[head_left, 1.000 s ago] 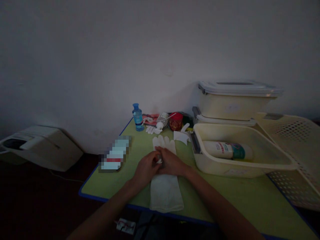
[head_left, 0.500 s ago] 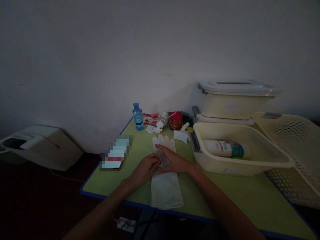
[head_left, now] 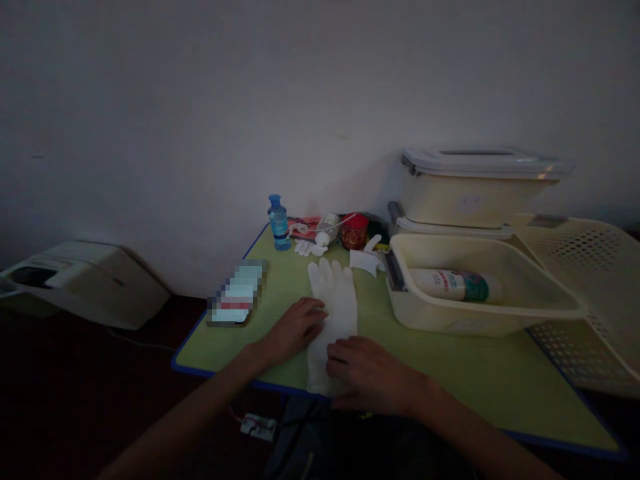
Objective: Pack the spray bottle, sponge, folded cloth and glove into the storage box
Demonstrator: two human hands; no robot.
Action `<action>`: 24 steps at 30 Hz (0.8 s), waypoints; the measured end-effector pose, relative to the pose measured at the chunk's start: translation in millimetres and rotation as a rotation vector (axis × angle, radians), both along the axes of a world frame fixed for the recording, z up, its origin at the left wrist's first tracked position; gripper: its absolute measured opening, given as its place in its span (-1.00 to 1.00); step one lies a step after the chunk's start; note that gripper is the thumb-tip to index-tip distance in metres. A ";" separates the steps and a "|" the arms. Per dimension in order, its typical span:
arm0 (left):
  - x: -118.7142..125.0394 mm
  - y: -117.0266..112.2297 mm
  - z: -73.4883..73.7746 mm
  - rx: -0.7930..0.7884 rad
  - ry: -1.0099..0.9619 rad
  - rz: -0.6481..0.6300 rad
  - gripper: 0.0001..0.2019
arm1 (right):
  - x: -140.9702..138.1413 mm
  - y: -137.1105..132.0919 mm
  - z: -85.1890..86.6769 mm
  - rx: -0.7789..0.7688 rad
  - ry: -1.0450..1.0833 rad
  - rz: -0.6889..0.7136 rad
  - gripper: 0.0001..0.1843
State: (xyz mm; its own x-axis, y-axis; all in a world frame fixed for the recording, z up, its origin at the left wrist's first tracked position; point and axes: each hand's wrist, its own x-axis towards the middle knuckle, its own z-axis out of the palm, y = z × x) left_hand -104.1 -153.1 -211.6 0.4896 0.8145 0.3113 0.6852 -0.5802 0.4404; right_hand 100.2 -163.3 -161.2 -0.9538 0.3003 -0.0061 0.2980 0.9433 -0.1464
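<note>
Checking head view: I've got a long white soft-looking glove (head_left: pixel 343 293) flat on the green, blue-edged tabletop (head_left: pixel 485 380), its fingers pointing away, cuff (head_left: pixel 318 377) at the near edge. Left bare hand (head_left: pixel 297 327) sits at its left side, right bare hand (head_left: pixel 375 373) over the cuff end. Hands apart, fingers curled; can't tell if either pinches it. Probably light, floppy, hard to damage. I'd grab the cuff rim.

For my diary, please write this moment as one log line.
Left grip: over white glove | right grip: at cuff | glove: flat on table
</note>
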 end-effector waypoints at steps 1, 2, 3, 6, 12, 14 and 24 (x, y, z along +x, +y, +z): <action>-0.6 0.5 -0.4 -0.004 -0.001 -0.001 -0.73 | 4.1 -2.1 -1.2 -0.004 -0.020 0.004 -0.70; -1.1 0.8 -0.9 -0.009 -0.001 -0.003 -0.73 | 8.2 -3.0 -1.8 -0.018 -0.031 0.003 -0.70; -1.4 1.1 -1.3 -0.014 -0.003 -0.006 -0.73 | 12.2 -3.0 -1.8 -0.037 -0.033 -0.005 -0.71; -1.6 1.5 -1.8 -0.018 -0.012 -0.010 -0.73 | 21.8 -1.9 0.9 -0.072 -0.029 -0.028 -0.75; -1.6 2.3 -4.7 0.011 0.007 -0.004 -0.73 | 21.7 -6.0 3.4 0.092 -0.110 0.044 -0.93; -1.9 2.5 -5.5 0.011 0.022 -0.003 -0.72 | 18.7 -7.8 1.2 0.176 -0.122 0.076 -0.91; -0.7 0.9 -1.8 0.019 0.052 -0.002 -0.72 | 21.7 -3.9 -13.2 0.373 0.031 0.211 -0.75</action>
State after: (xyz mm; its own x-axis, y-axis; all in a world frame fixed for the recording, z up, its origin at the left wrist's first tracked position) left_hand -104.9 -152.2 -213.4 0.5069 0.8079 0.3004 0.7061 -0.5891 0.3929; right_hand 121.9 -167.2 -174.4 -0.9926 0.0752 0.0956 0.0940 0.9730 0.2108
